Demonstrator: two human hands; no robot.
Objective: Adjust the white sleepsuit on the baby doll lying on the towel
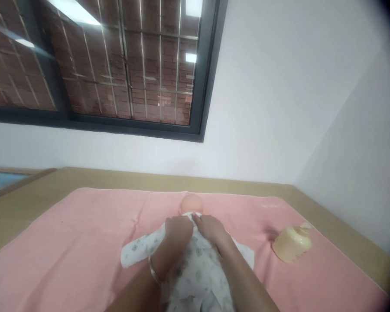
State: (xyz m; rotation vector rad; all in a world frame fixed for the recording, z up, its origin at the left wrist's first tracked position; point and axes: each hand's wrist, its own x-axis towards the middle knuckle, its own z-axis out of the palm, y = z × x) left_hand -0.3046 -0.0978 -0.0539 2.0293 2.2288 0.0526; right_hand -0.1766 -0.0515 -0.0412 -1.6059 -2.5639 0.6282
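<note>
A baby doll with a smooth, bald head lies on its back on a pink mat. It has on a white garment with a small grey-green print, its sleeves spread out to both sides. My left hand, a bracelet on its wrist, is closed at the garment's neckline. Right beside it, my right hand pinches the cloth just below the doll's head, thumb towards the middle. The exact grip of the fingertips is hidden by the hands. My forearms cover part of the garment's sides.
To the right on the mat lies a pale yellow baby bottle. The mat covers a wooden table with its far edge at a white wall. Above is a dark-framed window with bars. Something blue shows at far left.
</note>
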